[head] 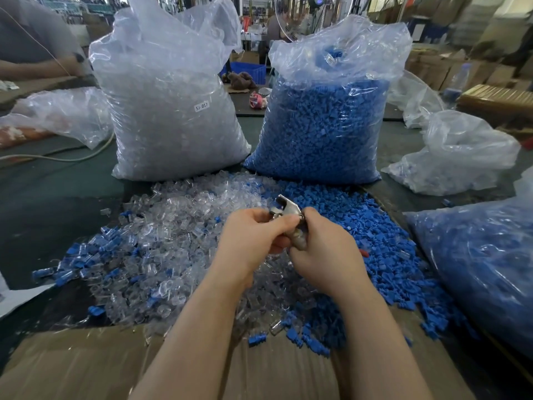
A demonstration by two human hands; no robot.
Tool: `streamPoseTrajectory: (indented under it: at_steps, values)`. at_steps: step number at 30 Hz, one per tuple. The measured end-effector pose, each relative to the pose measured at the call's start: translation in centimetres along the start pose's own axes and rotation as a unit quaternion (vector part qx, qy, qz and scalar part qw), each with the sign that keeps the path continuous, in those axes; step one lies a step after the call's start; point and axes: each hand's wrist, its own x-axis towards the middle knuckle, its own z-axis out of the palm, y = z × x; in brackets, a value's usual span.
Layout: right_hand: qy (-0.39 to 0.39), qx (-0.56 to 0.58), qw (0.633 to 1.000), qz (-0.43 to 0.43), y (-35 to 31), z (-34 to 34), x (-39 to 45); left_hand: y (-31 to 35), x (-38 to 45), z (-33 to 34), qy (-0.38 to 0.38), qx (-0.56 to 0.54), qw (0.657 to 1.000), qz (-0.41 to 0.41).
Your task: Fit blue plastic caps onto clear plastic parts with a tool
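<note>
- Both hands meet over the middle of the loose pile. The right hand [323, 243] is wrapped round the metal tool [288, 217], whose head sticks up above the knuckles. The left hand [253, 235] is curled in against the tool's head, fingertips pinching at it. Whatever part sits there is hidden, so I cannot tell cap from clear piece.
- Clear parts [178, 232] lie heaped left of the tool and blue caps [375, 241] right of it, both on the cardboard sheet [86, 368] covering the desk [52, 197].
- Risk: the left fingertips are right at the tool's head. A squeeze with them there could nip skin.
- Risk: a cap seated crooked may jam or crack the clear piece, and the fingers block any check of alignment.
- Risk: finished pieces left of the tool are mixed in among bare clear parts, so sorting errors are likely.
- Risk: caps near the cardboard's front edge could roll off.
- Risk: the bag of caps [323, 122] behind the tool leans and could slump onto the pile.
</note>
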Motion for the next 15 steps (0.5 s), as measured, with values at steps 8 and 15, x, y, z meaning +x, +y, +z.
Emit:
streamPoseTrajectory:
  at_steps: [8,15]
  values:
    - [-0.009,-0.063,0.997,0.051,-0.1,0.0,0.0,0.3,0.3,-1.3,0.057,-0.047,0.996,0.040]
    - [0.042,-0.038,0.959,0.279,2.0,-0.4,0.1,-1.0,1.0,-2.3,0.142,0.301,0.939,0.086]
